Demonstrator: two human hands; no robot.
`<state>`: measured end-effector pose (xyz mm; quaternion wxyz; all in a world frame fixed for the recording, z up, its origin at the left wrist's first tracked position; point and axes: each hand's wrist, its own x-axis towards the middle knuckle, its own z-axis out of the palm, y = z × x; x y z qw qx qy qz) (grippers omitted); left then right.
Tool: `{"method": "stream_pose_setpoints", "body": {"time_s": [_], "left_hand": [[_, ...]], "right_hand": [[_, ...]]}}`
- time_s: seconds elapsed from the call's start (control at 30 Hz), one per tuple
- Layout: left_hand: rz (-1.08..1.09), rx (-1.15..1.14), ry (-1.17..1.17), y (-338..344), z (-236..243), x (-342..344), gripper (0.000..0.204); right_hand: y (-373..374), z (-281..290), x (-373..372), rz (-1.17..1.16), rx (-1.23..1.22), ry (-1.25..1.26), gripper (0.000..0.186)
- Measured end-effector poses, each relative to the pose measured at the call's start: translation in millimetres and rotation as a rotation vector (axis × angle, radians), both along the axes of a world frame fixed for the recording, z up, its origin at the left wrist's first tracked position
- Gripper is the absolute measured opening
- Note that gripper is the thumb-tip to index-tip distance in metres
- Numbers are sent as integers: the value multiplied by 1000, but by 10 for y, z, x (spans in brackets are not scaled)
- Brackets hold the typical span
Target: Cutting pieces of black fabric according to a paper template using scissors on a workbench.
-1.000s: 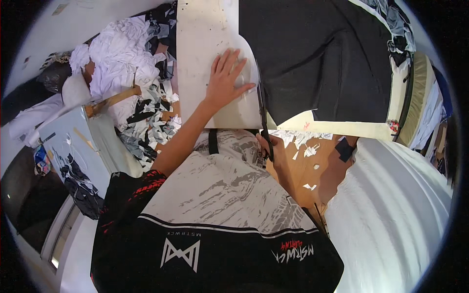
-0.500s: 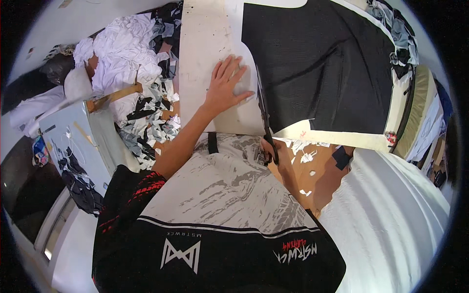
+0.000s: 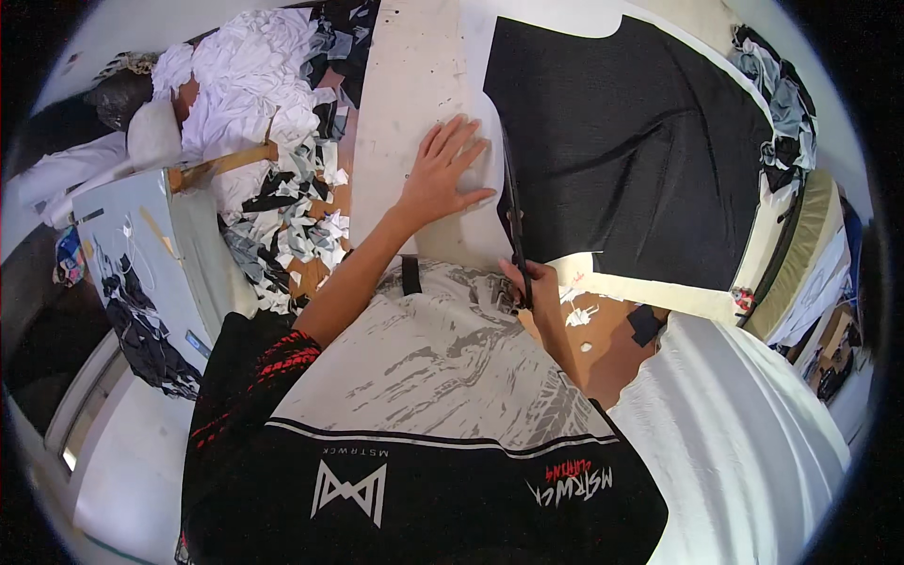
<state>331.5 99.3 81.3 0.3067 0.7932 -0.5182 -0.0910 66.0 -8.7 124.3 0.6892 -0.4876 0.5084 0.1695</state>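
My left hand (image 3: 447, 171) lies flat with fingers spread on a white sheet (image 3: 478, 231), its fingertips close to the sheet's curved edge. In my right hand (image 3: 540, 284), near the front edge of the table, is a pair of long black scissors (image 3: 515, 212). The blades point away from me, along the border between the white sheet and a large black fabric piece (image 3: 621, 141). The fabric lies to the right over white material, with some creases across it. My fingers partly hide the scissor handles.
The cream tabletop (image 3: 407, 71) shows left of the sheet. Fabric scraps (image 3: 301, 226) and a heap of white cloth (image 3: 245, 85) lie further left, beside a pale blue cabinet (image 3: 141, 254). White draped cloth (image 3: 725, 424) is at lower right; paper bits (image 3: 579, 317) lie on the floor.
The view has shifted, so the table sits slightly lower and further right. My right hand and the scissors are slightly farther forward along the edge, with the handles closer together. My left hand stays spread.
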Motion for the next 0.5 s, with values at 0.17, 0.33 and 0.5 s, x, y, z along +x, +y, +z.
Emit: {"method": "stream_pose_setpoints", "body": {"time_s": [0.17,0.33,0.5], "left_hand": [[15,-8,18,32,49,30,76],[33,18,24,65,96,36,70],[26,9,60,84,129,53,67]], "right_hand": [[-167,-22,-37,26,22,-31,47],[-243,-114,127,55,32,-83,47],[-286,-60,281,85,3,-51,46]]}}
